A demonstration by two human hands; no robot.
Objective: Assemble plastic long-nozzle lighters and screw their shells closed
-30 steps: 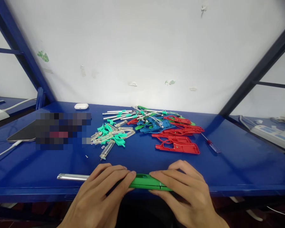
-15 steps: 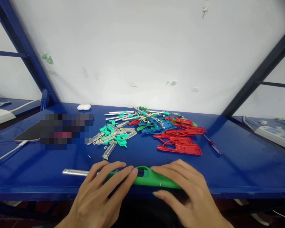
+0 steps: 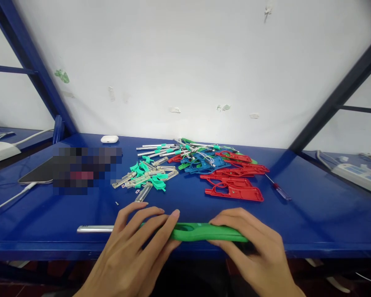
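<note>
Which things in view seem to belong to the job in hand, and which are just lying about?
Likely the job's:
- green casing, in left hand and right hand
- red casings
- blue casings
- teal pieces
- clear pieces
- metal tubes
- screwdriver

Apparently lying about:
- white case
- phone
- white cable

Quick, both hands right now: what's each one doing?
Left hand: closed around the green casing, near the metal tube.
Right hand: holding the casing's other end between fingers and thumb.
</note>
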